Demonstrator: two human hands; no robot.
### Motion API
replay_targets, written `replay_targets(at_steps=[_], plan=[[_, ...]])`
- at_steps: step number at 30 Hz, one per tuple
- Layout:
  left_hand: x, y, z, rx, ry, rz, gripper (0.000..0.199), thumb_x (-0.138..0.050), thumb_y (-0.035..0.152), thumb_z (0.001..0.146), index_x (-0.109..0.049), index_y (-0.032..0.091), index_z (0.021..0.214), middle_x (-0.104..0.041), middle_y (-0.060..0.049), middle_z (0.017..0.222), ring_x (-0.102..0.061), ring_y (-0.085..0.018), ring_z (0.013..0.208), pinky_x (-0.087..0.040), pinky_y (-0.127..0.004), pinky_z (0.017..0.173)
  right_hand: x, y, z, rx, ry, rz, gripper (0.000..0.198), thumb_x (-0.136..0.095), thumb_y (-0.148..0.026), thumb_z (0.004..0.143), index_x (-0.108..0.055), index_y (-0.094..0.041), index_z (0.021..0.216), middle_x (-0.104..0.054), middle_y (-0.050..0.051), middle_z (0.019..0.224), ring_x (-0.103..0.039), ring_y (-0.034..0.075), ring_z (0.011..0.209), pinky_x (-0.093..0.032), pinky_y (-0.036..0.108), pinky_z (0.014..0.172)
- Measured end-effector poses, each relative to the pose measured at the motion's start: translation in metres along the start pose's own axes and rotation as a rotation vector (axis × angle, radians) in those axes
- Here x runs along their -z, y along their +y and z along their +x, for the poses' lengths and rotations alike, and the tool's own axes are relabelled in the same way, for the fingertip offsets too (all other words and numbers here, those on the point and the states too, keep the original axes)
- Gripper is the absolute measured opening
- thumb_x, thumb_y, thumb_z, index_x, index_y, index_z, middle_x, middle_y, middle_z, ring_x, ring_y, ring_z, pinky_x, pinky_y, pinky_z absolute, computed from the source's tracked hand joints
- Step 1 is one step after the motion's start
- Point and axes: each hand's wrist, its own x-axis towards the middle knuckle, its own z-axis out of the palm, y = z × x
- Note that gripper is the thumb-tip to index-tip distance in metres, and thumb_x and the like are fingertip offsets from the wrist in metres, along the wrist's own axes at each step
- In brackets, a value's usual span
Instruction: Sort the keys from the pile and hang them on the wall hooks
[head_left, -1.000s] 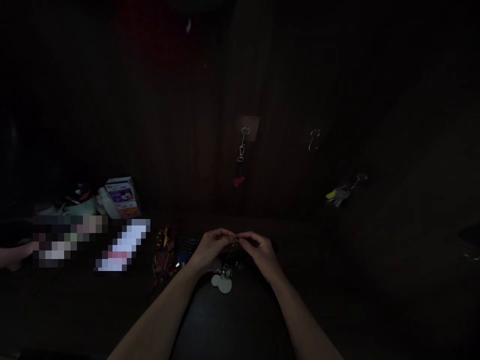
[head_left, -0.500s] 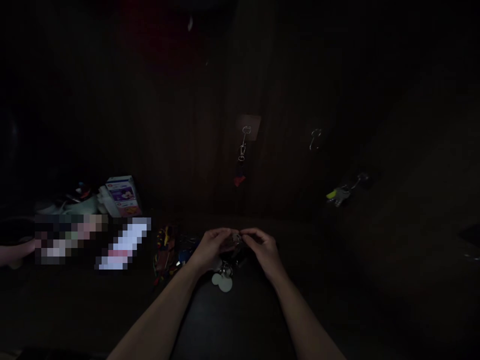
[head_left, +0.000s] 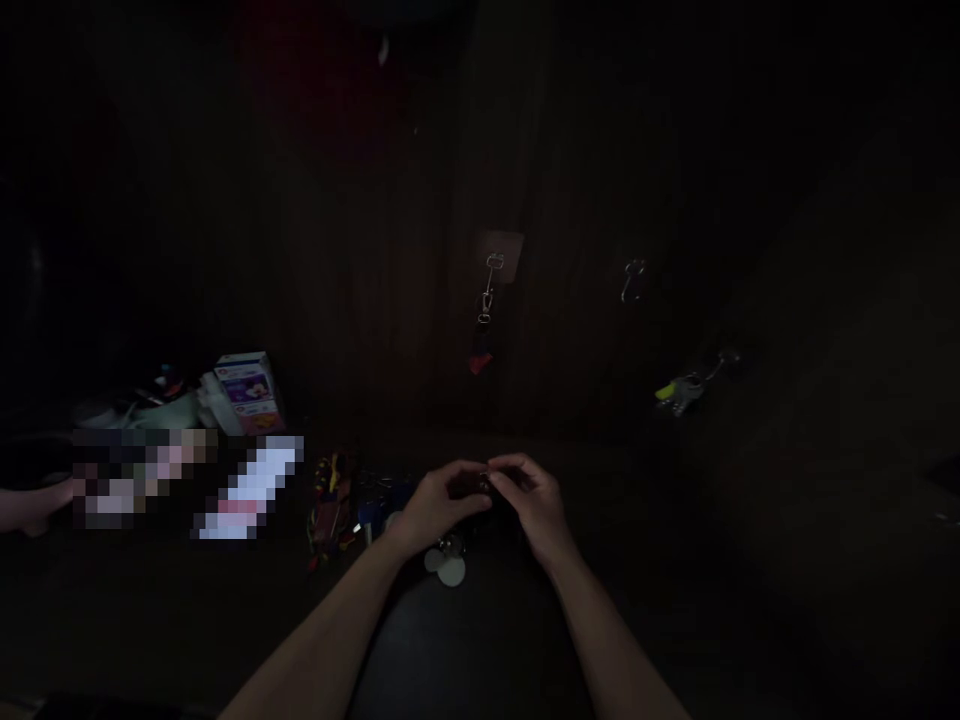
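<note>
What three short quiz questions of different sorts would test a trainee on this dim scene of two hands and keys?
1. True or false: the left hand and right hand meet fingertip to fingertip over a small dark item.
2. Which hangs below the hands? A) white mouse-shaped tag B) blue cup C) red ball
3. What hangs on the wall hook above the hands?

Key: 1 true. 2 A. 3 a metal clip chain with a red tag.

Left hand (head_left: 439,503), right hand (head_left: 529,500) fingertips meeting, seemingly pinched.
</note>
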Motion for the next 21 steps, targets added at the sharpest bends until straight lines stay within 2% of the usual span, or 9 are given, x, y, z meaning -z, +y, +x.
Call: replay_targets(at_steps=[3,6,10,14,18,21], plan=[[-0.0027,0.0,-0.0001,-0.042,0.011,0.079,0.026,-0.066,0.024,0.072,-0.065,0.018,0.097,-0.07,-0.004,0.095,-0.063,-0.019,0.091,-0.047,-0.029,0.082,-0.0007,0.0015,-0.0005,0.035,-0.021,-0.029,0.011,-0.065,-0.032,0.072,-0.064,-0.021,0.074,-0.065,0.0,0.075,-0.059,0.016,0.074,-0.045,0.026,0.069],[-0.0039,0.0031,-0.0003,-0.054,0.058,0.18,0.019,-0.06,0.027,0.076,-0.067,0.018,0.092,-0.07,-0.003,0.09,-0.063,-0.017,0.085,-0.047,-0.026,0.077,-0.0008,0.0039,0.001,0.054,0.019,-0.051,0.011,-0.065,-0.032,0.072,-0.063,-0.021,0.074,-0.064,0.0,0.075,-0.058,0.016,0.074,-0.045,0.026,0.068],[-0.0034,0.0059,-0.0015,-0.096,0.138,0.298,0.02,-0.053,0.031,0.082,-0.067,0.02,0.091,-0.07,-0.001,0.088,-0.063,-0.016,0.083,-0.047,-0.024,0.075,-0.0003,0.0032,0.003,0.065,0.044,-0.099,0.014,-0.064,-0.034,0.073,-0.064,-0.021,0.078,-0.065,0.001,0.079,-0.059,0.017,0.078,-0.045,0.027,0.072],[-0.0011,0.0062,-0.0025,-0.159,0.2,0.406,0.024,-0.048,0.034,0.084,-0.067,0.022,0.091,-0.07,-0.001,0.089,-0.063,-0.017,0.084,-0.047,-0.025,0.076,-0.001,0.0014,0.003,0.044,-0.01,-0.165,0.018,-0.061,-0.035,0.075,-0.067,-0.021,0.084,-0.067,0.003,0.084,-0.061,0.019,0.082,-0.046,0.029,0.074],[0.0006,0.0049,-0.0024,-0.171,0.19,0.484,0.024,-0.049,0.036,0.084,-0.067,0.022,0.092,-0.07,-0.001,0.091,-0.064,-0.018,0.086,-0.048,-0.027,0.079,-0.0023,0.0008,0.0011,0.099,0.007,-0.242,0.016,-0.058,-0.033,0.076,-0.064,-0.019,0.072,-0.064,0.001,0.07,-0.06,0.017,0.072,-0.045,0.027,0.068],[0.001,0.0036,-0.0022,-0.171,0.155,0.51,0.026,-0.047,0.038,0.085,-0.066,0.023,0.094,-0.07,-0.002,0.095,-0.064,-0.019,0.089,-0.049,-0.029,0.081,0.0004,-0.0017,0.0004,0.186,0.047,-0.315,0.014,-0.058,-0.03,0.076,-0.062,-0.019,0.069,-0.061,0.0,0.069,-0.058,0.015,0.07,-0.044,0.025,0.067]])
